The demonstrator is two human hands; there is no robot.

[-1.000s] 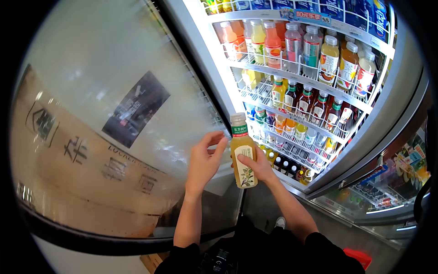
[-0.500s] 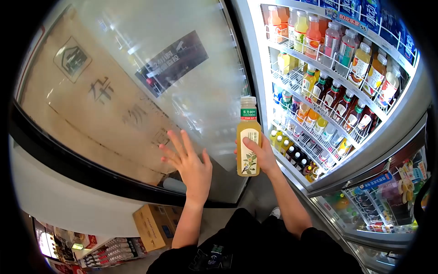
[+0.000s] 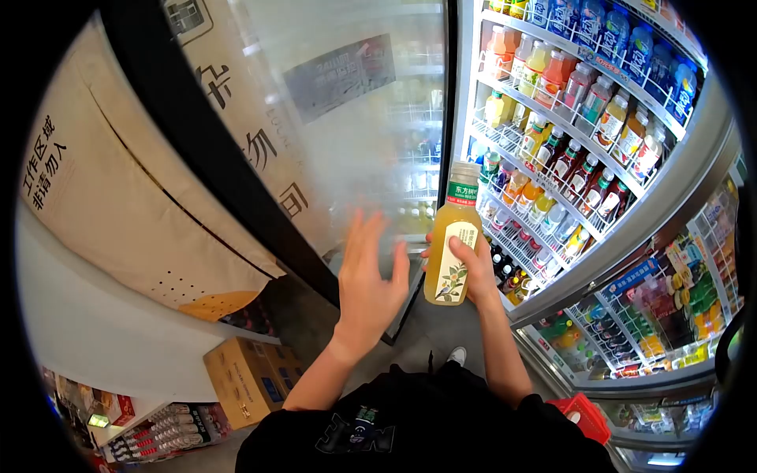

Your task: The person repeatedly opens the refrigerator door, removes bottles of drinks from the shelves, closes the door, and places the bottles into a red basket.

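Observation:
My right hand is wrapped around a bottle of yellow tea drink with a green and red neck band and a cream label showing a bird and leaves. The bottle leans slightly to the right, its capped end upward. My left hand is raised to the left of the bottle, fingers stretched out and blurred, holding nothing. Behind it stands the fogged glass cooler door, partly open; whether my fingertips touch it I cannot tell.
Rows of bottled drinks fill the lit cooler's wire shelves on the right. A second cooler stands beyond it. A red basket is at lower right. Cardboard boxes sit lower left, near a beige curtain.
The glass door has swung rightward toward the cooler, uncovering the beige curtain. My left hand has moved right, nearer the bottle. The bottle, still in my right hand, now tilts.

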